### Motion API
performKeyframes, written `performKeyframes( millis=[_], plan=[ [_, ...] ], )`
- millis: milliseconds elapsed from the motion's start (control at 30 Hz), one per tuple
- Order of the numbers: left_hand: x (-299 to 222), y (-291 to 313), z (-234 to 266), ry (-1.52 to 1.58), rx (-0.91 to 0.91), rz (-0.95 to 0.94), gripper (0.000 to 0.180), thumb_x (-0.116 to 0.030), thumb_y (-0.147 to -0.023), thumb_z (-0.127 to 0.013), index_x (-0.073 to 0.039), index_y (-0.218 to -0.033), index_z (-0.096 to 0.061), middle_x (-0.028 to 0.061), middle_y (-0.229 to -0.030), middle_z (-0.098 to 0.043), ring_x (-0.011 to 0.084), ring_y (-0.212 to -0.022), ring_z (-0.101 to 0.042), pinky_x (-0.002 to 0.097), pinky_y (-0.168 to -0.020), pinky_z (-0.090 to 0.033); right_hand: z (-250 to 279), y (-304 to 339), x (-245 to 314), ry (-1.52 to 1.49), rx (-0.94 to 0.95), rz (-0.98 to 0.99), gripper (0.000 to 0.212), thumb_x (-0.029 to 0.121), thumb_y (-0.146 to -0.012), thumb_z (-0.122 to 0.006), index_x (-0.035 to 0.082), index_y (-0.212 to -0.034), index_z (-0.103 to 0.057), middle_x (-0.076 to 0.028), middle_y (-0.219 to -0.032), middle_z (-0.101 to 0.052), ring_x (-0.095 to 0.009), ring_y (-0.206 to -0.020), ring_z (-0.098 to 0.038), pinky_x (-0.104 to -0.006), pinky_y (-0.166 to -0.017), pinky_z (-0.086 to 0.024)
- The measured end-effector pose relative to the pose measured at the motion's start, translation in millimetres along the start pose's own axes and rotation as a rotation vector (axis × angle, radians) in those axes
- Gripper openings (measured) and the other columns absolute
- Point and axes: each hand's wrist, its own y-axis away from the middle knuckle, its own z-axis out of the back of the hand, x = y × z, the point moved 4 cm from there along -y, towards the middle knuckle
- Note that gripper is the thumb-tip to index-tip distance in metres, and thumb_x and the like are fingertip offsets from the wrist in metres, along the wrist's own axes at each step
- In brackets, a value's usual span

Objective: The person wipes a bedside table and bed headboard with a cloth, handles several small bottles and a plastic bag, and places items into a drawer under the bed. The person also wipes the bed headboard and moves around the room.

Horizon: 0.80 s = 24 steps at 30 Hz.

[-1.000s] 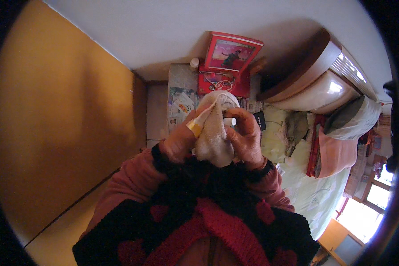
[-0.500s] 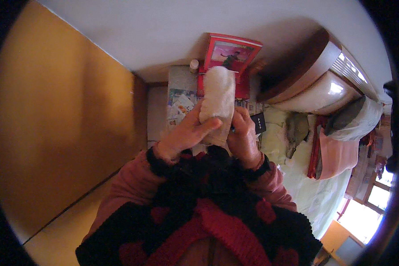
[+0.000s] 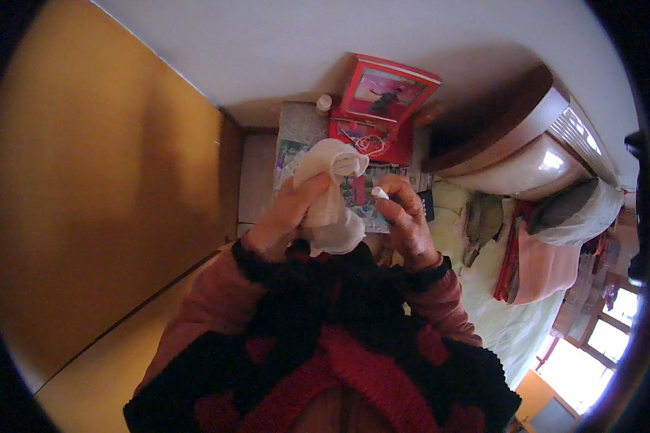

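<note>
My left hand is closed round a soft off-white sock-like cloth. Its upper end curls over to the right, and a pale bulging part hangs below the fingers. To the right, apart from the cloth, my right hand pinches a small white stub-like piece between thumb and fingers. What exactly that piece is cannot be made out. Both hands are held above a small table with a patterned cover.
A red picture frame leans on the wall behind a red box with a white cord. Beside it stands a small white jar. A bed with folded pink bedding lies right; a yellow-brown wooden panel rises left.
The cloth was upright between both hands; now only my left hand holds it, folded and drooping. My right hand has drawn away slightly right, showing the small white piece. The view shifted slightly.
</note>
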Motion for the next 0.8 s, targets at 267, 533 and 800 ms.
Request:
performKeyframes(
  millis=[267, 533, 800],
  plan=[
    [17, 28, 60, -0.037, -0.227, -0.017, 0.046, -0.025, -0.088, -0.051, -0.005, -0.128, -0.046, 0.0066, -0.118, -0.056, 0.0166, -0.104, -0.055, 0.0298, -0.085, -0.046, 44, -56, -80, 0.483, -0.118, -0.004, 0.022, 0.016, -0.087, -0.061, 0.007, -0.106, -0.054, -0.001, -0.091, -0.055, -0.011, -0.07, -0.054, -0.0247, -0.06, -0.045],
    [49, 52, 107, 0.178, -0.427, 0.125, 0.047, -0.023, -0.085, -0.059, -0.004, -0.126, -0.046, 0.0074, -0.113, -0.056, 0.0189, -0.101, -0.056, 0.0325, -0.087, -0.045, 31, -126, -153, 0.539, -0.134, -0.026, 0.021, 0.012, -0.079, -0.064, 0.001, -0.096, -0.06, -0.009, -0.08, -0.057, -0.02, -0.071, -0.056, -0.0342, -0.068, -0.046],
    [89, 62, 146, 0.302, -0.552, 0.265, 0.056, -0.026, -0.084, -0.06, -0.007, -0.132, -0.037, 0.0084, -0.124, -0.048, 0.0214, -0.112, -0.049, 0.0372, -0.095, -0.04, 25, -156, -198, 0.616, -0.175, -0.124, 0.023, 0.012, -0.078, -0.064, 0.0, -0.098, -0.062, -0.004, -0.075, -0.059, -0.01, -0.07, -0.054, -0.0265, -0.063, -0.044]
  ],
)
